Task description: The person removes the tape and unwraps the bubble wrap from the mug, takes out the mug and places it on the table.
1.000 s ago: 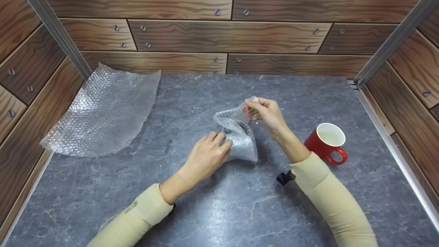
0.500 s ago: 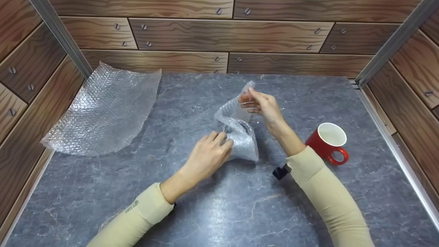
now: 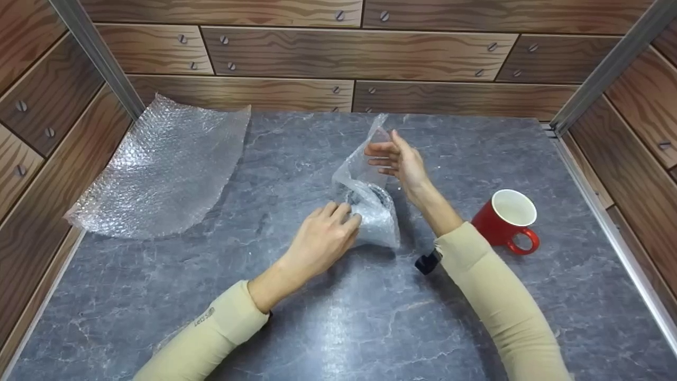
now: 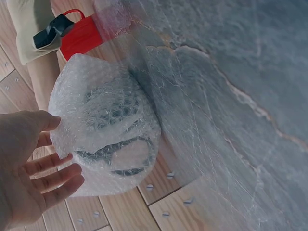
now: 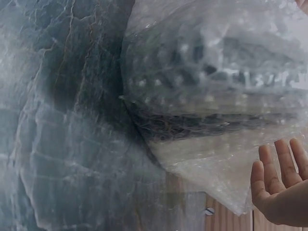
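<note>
A bundle of clear bubble wrap (image 3: 378,227) sits mid-table, wrapped round a dark-patterned, rounded thing that shows blurred through the layers. In the left wrist view a loop like a handle shows in the wrap (image 4: 122,154). My left hand (image 3: 323,238) grips the bundle's near left side with bent fingers and thumb. A loose flap of the wrap (image 3: 357,164) stands up at the far side. Beside it is my right hand (image 3: 403,164), its fingers extended against the flap and thumb apart. The right wrist view shows those fingers (image 5: 286,163) straight beside the wrap.
A red mug (image 3: 492,222) with a white inside stands to the right of the right forearm. Another flat sheet of bubble wrap (image 3: 169,169) lies at the back left. Wood-patterned walls (image 3: 359,53) bound the grey marbled table (image 3: 211,264).
My right hand has let go of the flap's edge and spread its fingers, shifting a little left and away. The flap now stands taller. My left hand stays in place.
</note>
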Demonstrator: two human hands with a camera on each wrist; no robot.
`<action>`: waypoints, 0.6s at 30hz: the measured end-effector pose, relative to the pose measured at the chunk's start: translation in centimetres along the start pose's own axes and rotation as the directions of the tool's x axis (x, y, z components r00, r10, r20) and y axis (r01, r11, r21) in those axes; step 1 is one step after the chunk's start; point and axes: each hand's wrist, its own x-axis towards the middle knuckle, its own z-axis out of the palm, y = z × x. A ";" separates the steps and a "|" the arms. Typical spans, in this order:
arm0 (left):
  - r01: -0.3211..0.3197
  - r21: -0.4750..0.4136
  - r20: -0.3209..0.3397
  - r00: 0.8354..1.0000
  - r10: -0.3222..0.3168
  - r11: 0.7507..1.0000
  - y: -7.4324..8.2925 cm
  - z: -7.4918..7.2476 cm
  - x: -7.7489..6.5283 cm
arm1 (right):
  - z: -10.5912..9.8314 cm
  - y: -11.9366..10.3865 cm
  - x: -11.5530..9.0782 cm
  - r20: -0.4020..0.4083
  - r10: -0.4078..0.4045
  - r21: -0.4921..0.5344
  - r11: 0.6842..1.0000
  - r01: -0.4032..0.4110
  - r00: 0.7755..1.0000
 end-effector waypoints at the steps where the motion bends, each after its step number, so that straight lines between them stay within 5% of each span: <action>1: 0.001 0.001 0.000 1.000 -0.001 1.000 0.0 0.0 0.0 | 0.0 0.1 0.1 0.002 0.001 0.002 1.000 -0.001 1.000; 9: 0.004 -0.008 0.005 1.000 -0.004 1.000 0.0 0.0 0.1 | -0.1 0.7 0.5 -0.015 0.010 0.013 1.000 -0.010 1.000; 18: 0.006 -0.013 0.016 1.000 -0.006 1.000 -0.1 0.0 -0.1 | -0.4 0.7 -1.3 -0.076 0.003 -0.021 1.000 -0.004 0.997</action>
